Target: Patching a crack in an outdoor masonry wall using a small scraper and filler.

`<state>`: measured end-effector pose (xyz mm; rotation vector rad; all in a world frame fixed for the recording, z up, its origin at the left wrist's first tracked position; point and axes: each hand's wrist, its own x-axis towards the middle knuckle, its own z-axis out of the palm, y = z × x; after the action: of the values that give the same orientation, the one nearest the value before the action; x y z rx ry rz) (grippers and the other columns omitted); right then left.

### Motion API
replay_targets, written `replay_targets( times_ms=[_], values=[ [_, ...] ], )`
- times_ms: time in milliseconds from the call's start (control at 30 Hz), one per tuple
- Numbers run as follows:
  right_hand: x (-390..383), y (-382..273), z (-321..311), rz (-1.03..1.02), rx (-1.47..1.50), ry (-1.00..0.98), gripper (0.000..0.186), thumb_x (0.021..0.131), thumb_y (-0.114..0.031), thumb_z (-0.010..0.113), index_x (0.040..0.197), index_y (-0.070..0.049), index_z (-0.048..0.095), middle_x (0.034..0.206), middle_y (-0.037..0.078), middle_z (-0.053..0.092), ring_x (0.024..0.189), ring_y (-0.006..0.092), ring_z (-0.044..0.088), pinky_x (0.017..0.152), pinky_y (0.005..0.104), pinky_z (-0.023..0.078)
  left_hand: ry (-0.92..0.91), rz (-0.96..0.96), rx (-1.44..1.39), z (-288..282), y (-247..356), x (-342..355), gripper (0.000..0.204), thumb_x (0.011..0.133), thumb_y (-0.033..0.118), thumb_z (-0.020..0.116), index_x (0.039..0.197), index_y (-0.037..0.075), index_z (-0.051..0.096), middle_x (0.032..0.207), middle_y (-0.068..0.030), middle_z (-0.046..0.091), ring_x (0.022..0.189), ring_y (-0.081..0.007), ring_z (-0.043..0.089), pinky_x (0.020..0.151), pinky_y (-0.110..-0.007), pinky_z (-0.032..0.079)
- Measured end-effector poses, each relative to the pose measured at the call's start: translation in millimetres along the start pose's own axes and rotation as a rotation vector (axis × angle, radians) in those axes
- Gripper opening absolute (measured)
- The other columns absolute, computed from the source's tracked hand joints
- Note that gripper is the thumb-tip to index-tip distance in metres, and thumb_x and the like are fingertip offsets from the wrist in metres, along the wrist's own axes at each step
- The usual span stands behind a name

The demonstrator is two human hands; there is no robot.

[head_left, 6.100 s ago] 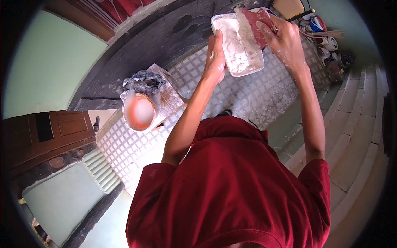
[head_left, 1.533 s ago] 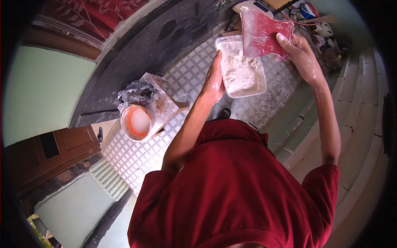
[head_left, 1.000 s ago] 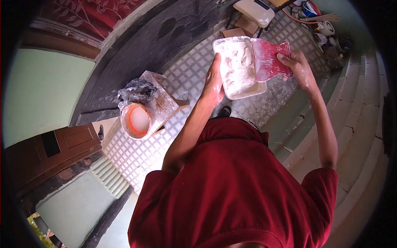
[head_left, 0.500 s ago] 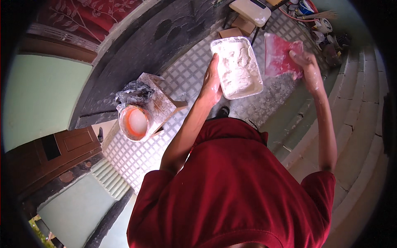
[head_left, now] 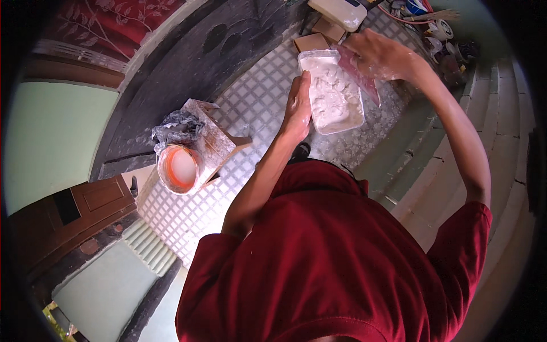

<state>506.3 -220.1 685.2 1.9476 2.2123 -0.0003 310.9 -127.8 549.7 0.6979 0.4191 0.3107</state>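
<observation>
A rectangular plastic tub (head_left: 329, 97) of lumpy white paste is gripped along its left side by my left hand (head_left: 297, 105). My right hand (head_left: 384, 57), smeared with white, is closed on a red flat scraper (head_left: 364, 82), turned nearly edge-on at the tub's upper right. The scraper's edge overlaps the tub's rim; whether it touches the paste is hard to tell. My right fingers are partly hidden behind the back of the hand.
Lower left, a white-dusted wooden stool (head_left: 219, 142) bears crumpled dark plastic (head_left: 175, 130) and an orange-lined bucket (head_left: 179, 168). Beyond the tub are cardboard boxes (head_left: 312, 43), a cream seat (head_left: 339, 11) and several containers (head_left: 441, 31). Pale steps (head_left: 496, 137) run along the right.
Over the last second my right hand has risen and rolled over, tilting the scraper from flat-facing to nearly edge-on and bringing it back to the tub's rim. My left hand still holds the tub.
</observation>
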Motion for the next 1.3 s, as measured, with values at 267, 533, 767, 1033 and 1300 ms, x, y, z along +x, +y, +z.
replay_targets(
  times_ms=[267,533,767,1033,1300],
  values=[
    [-29,0,31,0.363,0.914,-0.209,0.038,0.086,-0.032,0.06,0.118,-0.013,0.063,0.124,0.009,0.056,0.111,0.0247,0.055,0.09,0.0351,0.049,0.045,0.069,-0.088,-4,-7,10,0.051,0.1,0.046,0.041,0.127,0.003,0.045,0.119,-0.0121,0.059,0.107,-0.0203,0.062,0.088,-0.036,0.054],
    [-38,-26,16,0.67,1.112,0.023,0.043,0.084,-0.032,0.066,0.117,-0.004,0.064,0.108,0.011,0.06,0.089,0.019,0.062,0.063,0.0314,0.051,-0.037,-0.116,-0.046,7,0,16,0.065,0.098,0.054,0.039,0.139,0.004,0.038,0.134,-0.0122,0.051,0.119,-0.0233,0.055,0.099,-0.04,0.047],
    [-47,11,3,0.478,0.663,0.089,0.033,0.087,-0.022,0.062,0.114,-0.003,0.064,0.1,0.014,0.063,0.086,0.0276,0.063,0.071,0.0376,0.049,-0.151,-0.205,-0.028,18,-2,23,0.064,0.098,0.053,0.039,0.139,0.004,0.039,0.131,-0.0116,0.054,0.116,-0.0213,0.057,0.098,-0.038,0.047],
    [-49,-20,33,0.214,0.631,0.24,0.035,0.079,-0.005,0.06,0.114,-0.005,0.065,0.097,0.019,0.067,0.093,0.0379,0.061,0.082,0.0419,0.047,-0.16,-0.28,0.029,21,-26,43,0.063,0.097,0.055,0.04,0.135,0.005,0.044,0.126,-0.0104,0.058,0.112,-0.0201,0.059,0.095,-0.037,0.049],
    [-82,-17,-11,0.286,0.573,0.106,0.033,0.078,-0.006,0.059,0.111,-0.007,0.067,0.09,0.015,0.068,0.087,0.034,0.062,0.085,0.0431,0.046,-0.152,-0.276,-0.006,43,-33,52,0.065,0.097,0.056,0.039,0.138,0.005,0.041,0.13,-0.0114,0.055,0.116,-0.0235,0.057,0.099,-0.039,0.047]
  ],
)
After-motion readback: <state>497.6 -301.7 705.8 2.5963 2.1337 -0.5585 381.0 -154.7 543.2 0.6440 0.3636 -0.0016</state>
